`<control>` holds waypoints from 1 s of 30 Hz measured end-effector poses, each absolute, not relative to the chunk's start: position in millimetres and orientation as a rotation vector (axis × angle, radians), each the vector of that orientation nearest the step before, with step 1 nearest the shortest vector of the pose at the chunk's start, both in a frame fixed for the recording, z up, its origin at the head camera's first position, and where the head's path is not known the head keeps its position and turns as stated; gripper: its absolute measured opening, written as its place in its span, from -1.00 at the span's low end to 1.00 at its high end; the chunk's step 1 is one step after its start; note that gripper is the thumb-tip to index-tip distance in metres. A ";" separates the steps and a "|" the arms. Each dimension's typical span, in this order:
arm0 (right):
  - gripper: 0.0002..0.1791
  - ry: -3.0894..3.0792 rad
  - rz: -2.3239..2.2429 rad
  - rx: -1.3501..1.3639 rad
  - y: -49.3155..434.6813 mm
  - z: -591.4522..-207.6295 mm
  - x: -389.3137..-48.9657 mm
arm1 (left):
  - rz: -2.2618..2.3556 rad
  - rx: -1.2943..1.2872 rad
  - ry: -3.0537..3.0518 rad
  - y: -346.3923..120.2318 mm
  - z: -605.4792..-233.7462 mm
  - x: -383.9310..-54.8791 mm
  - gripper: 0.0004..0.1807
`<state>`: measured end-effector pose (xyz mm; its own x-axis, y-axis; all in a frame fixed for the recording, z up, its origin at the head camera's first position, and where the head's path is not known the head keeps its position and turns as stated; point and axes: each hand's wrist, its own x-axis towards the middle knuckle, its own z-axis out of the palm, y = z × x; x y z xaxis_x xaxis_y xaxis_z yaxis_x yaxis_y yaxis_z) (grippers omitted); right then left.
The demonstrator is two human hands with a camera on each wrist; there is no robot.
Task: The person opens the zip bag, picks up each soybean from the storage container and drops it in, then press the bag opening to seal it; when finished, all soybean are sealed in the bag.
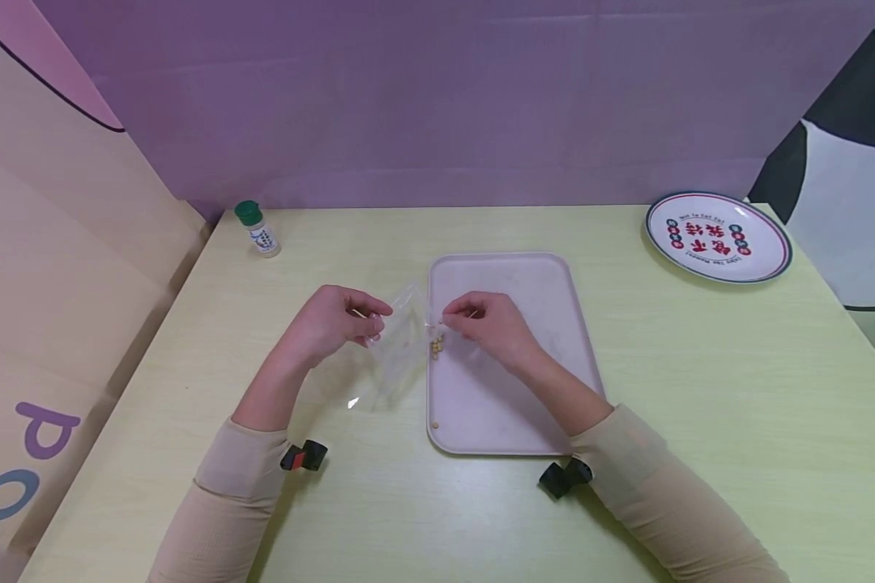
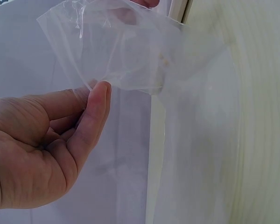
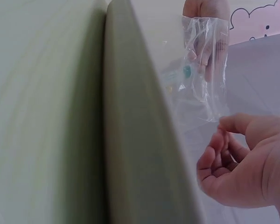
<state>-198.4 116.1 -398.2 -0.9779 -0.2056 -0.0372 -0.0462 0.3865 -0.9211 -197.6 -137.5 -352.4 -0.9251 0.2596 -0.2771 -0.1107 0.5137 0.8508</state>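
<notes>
A clear plastic bag (image 1: 399,348) hangs between the two hands, above the table and the left edge of a pale tray (image 1: 510,405). My left hand (image 1: 339,320) pinches one side of its top between thumb and fingers. Opposite, my right hand (image 1: 490,324) is over the tray, pinching the other edge of the bag with thumb and fingertip; the right wrist view shows the bag corner (image 3: 213,116) at those fingertips. A few small yellowish beans (image 1: 437,346) lie by the tray's left edge, partly behind the bag. One more bean (image 1: 435,425) sits nearer the tray's front corner.
A small bottle with a green cap (image 1: 248,214) stands at the table's back left. At the back right lies an oval white plate (image 1: 718,263) with red lettering and a dark rim. A purple backdrop (image 1: 437,105) rises behind the light wooden table (image 1: 379,502).
</notes>
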 end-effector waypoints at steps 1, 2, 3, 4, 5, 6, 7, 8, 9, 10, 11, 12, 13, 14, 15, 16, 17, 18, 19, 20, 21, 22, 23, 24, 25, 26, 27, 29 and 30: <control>-0.85 2.501 -1.604 -0.233 116.0 -398.0 -198.4 | 1.383 0.123 2.389 -137.9 -352.6 -197.8 -0.71; -0.86 2.509 -1.561 -0.242 115.8 -397.7 -198.2 | 1.385 0.124 2.389 -138.4 -352.8 -198.0 -0.71; -0.86 2.515 -1.521 -0.249 115.5 -397.4 -198.0 | 1.386 0.123 2.391 -138.8 -352.5 -198.1 -0.71; -0.86 2.521 -1.484 -0.257 115.3 -397.5 -197.9 | 1.387 0.122 2.392 -139.3 -352.6 -198.2 -0.71; -0.86 2.521 -1.453 -0.263 115.1 -397.8 -197.8 | 1.390 0.122 2.392 -139.6 -352.2 -198.2 -0.71; -0.86 2.522 -1.425 -0.272 114.9 -398.0 -197.6 | 1.392 0.123 2.392 -140.1 -352.3 -198.3 -0.71; -0.87 2.525 -1.399 -0.279 114.6 -398.5 -197.7 | 1.393 0.123 2.394 -140.8 -352.5 -198.3 -0.71; -0.87 2.531 -1.376 -0.294 114.3 -399.1 -197.8 | 1.391 0.127 2.397 -141.4 -353.0 -198.4 -0.71; -0.88 2.538 -1.354 -0.307 114.2 -399.7 -197.8 | 1.390 0.129 2.398 -142.0 -353.1 -198.5 -0.71; -0.89 2.544 -1.336 -0.318 114.0 -401.0 -198.2 | 1.390 0.133 2.399 -142.6 -353.4 -198.5 -0.70; -0.90 2.549 -1.321 -0.332 113.9 -402.0 -198.4 | 1.391 0.137 2.399 -143.2 -353.7 -198.7 -0.70; -0.91 2.553 -1.306 -0.348 113.5 -403.1 -198.7 | 1.388 0.134 2.401 -143.8 -353.8 -198.6 -0.70; -0.91 2.557 -1.292 -0.367 113.1 -404.1 -199.1 | 1.386 0.130 2.403 -144.4 -354.0 -198.7 -0.70; -0.92 2.560 -1.281 -0.388 112.7 -405.3 -199.4 | 1.383 0.126 2.405 -145.0 -353.9 -198.7 -0.70; -0.92 2.560 -1.272 -0.400 112.2 -406.3 -199.8 | 1.381 0.120 2.405 -145.4 -353.4 -198.6 -0.70; -0.93 2.559 -1.266 -0.412 111.7 -407.0 -199.8 | 1.380 0.116 2.405 -145.8 -353.1 -198.6 -0.70; -0.93 2.563 -1.259 -0.423 111.3 -407.1 -199.7 | 1.382 0.110 2.402 -145.9 -352.5 -198.6 -0.70; -0.93 2.565 -1.256 -0.427 110.9 -407.4 -199.4 | 1.383 0.104 2.401 -145.8 -351.9 -198.7 -0.70; -0.93 2.570 -1.252 -0.429 110.6 -407.5 -199.1 | 1.387 0.104 2.397 -145.8 -351.4 -198.9 -0.70; -0.93 2.574 -1.249 -0.424 110.4 -407.5 -198.6 | 1.389 0.107 2.394 -145.6 -350.7 -198.9 -0.70; -0.93 2.580 -1.245 -0.416 110.1 -406.9 -197.8 | 1.392 0.109 2.391 -145.2 -350.3 -199.2 -0.70; -0.93 2.585 -1.241 -0.410 110.0 -407.2 -197.3 | 1.397 0.107 2.385 -144.8 -349.7 -199.4 -0.70; -0.93 2.591 -1.237 -0.406 109.8 -407.5 -197.0 | 1.401 0.102 2.382 -144.4 -349.1 -199.5 -0.70; -0.93 2.593 -1.234 -0.401 109.5 -407.6 -196.4 | 1.402 0.097 2.381 -144.0 -348.6 -199.5 -0.70; -0.93 2.596 -1.230 -0.398 109.2 -408.0 -196.0 | 1.400 0.092 2.380 -143.7 -348.2 -199.5 -0.70; -0.93 2.599 -1.230 -0.400 108.9 -408.7 -195.8 | 1.399 0.088 2.378 -143.5 -347.9 -199.5 -0.70; -0.94 2.601 -1.230 -0.398 108.6 -409.2 -195.4 | 1.399 0.081 2.377 -143.4 -347.8 -199.6 -0.70; -0.94 2.608 -1.228 -0.399 108.1 -409.8 -194.6 | 1.396 0.075 2.378 -143.3 -347.7 -199.6 -0.70; -0.94 2.613 -1.225 -0.401 107.8 -409.9 -194.2 | 1.394 0.073 2.378 -143.3 -347.9 -199.7 -0.70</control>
<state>-194.2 107.8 -409.9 -0.9368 -0.3387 -0.0880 -0.1489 0.6135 -0.7755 -199.7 -143.3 -347.9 -0.9259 0.2333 -0.2970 -0.1452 0.5060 0.8502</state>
